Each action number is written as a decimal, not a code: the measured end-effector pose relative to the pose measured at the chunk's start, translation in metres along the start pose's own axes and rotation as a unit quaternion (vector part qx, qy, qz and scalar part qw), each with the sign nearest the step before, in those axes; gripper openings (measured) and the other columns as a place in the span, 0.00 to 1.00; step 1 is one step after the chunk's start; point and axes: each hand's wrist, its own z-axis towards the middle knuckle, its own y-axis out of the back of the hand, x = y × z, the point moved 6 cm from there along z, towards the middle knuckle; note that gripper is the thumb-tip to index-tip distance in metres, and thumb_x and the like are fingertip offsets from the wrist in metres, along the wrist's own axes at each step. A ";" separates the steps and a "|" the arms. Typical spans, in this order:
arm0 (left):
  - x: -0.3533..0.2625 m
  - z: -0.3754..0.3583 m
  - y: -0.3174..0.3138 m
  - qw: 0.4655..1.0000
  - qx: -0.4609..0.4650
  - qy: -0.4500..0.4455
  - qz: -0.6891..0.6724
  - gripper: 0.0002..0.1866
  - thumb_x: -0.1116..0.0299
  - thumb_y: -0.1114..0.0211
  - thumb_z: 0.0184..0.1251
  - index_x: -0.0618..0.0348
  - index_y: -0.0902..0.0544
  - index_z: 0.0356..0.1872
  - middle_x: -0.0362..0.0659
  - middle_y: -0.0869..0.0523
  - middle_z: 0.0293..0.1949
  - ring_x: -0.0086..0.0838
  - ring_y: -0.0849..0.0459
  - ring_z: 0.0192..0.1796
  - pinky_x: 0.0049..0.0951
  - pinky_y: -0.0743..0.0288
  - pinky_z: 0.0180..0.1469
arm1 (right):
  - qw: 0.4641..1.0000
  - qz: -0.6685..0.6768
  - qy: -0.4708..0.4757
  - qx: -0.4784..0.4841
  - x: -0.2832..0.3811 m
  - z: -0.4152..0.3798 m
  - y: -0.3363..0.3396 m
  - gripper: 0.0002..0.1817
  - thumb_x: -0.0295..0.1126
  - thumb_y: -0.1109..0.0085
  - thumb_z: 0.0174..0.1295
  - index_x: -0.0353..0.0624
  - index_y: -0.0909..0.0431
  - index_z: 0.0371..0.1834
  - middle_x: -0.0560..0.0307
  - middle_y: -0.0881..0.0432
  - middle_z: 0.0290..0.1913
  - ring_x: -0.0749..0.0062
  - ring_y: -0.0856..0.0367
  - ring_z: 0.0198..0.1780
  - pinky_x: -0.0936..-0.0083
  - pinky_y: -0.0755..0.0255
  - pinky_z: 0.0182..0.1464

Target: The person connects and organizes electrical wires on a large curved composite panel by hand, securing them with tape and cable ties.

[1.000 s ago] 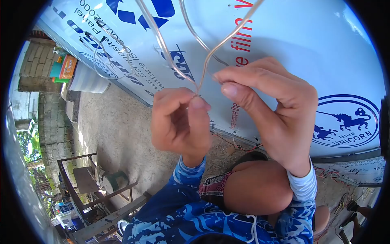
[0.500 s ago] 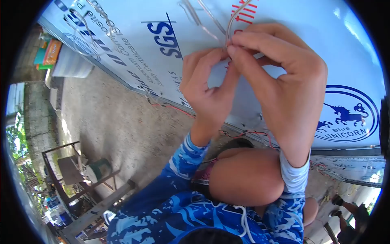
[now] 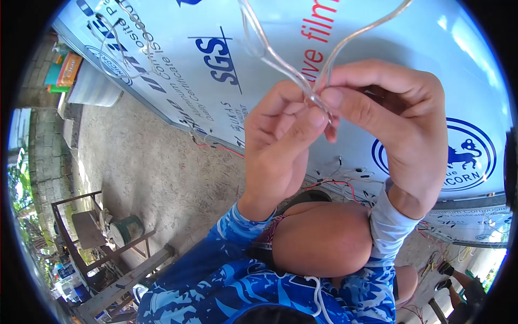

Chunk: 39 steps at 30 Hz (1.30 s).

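Clear-sheathed electrical wires (image 3: 290,70) run down from the top of the view and meet between my fingertips. My left hand (image 3: 280,146) pinches them from the left, its thumb laid along their lower ends. From the right, my right hand (image 3: 396,116) grips the same spot between thumb and forefinger. One wire branches to the upper left and another bends away to the upper right. Bare or twisted ends seem to show just below the fingertips, too small to make out well. Behind both hands stands a light-blue film-covered panel (image 3: 270,32) with printed lettering.
Thin red and black wires (image 3: 345,186) trail along the panel's lower edge. More loose wires (image 3: 121,40) hang at the upper left. A rusty metal frame (image 3: 89,232) and a green bucket (image 3: 125,231) stand on the concrete floor (image 3: 162,162). Another person's leg (image 3: 461,281) shows at lower right.
Both hands have come lower and nearer with the wires. My left thumb now lies along the wire ends, and the joined part shows more clearly.
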 end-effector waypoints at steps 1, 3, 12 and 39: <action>-0.001 -0.003 -0.004 1.000 0.007 0.001 0.005 0.10 0.75 0.38 0.66 0.64 0.23 0.47 0.43 0.17 0.37 0.23 0.21 0.36 0.23 0.29 0.37 | 1.000 0.020 -0.020 0.012 -0.001 -0.002 0.002 0.06 0.17 0.41 0.59 0.27 0.18 0.39 0.50 0.16 0.32 0.72 0.19 0.30 0.77 0.23 0.32; 0.000 -0.005 -0.014 0.999 0.037 0.006 -0.011 0.11 0.75 0.37 0.66 0.63 0.24 0.47 0.43 0.17 0.37 0.24 0.21 0.36 0.25 0.28 0.33 | 0.998 0.045 -0.027 0.018 0.002 -0.005 0.007 0.06 0.18 0.41 0.59 0.27 0.19 0.39 0.49 0.16 0.31 0.72 0.19 0.28 0.77 0.24 0.29; -0.007 -0.010 -0.029 0.997 0.067 -0.030 0.021 0.11 0.75 0.37 0.66 0.66 0.25 0.47 0.45 0.18 0.34 0.25 0.22 0.33 0.25 0.27 0.31 | 0.986 0.020 0.160 0.048 0.025 -0.011 0.015 0.07 0.21 0.38 0.58 0.27 0.19 0.37 0.54 0.16 0.30 0.76 0.19 0.28 0.80 0.24 0.31; -0.034 -0.009 0.003 0.953 0.021 -0.099 0.284 0.09 0.82 0.33 0.59 0.69 0.21 0.39 0.48 0.15 0.29 0.26 0.17 0.27 0.21 0.26 0.28 | 0.993 -0.103 0.019 0.048 0.028 -0.009 0.005 0.10 0.22 0.44 0.62 0.29 0.19 0.44 0.59 0.17 0.38 0.85 0.27 0.37 0.86 0.34 0.41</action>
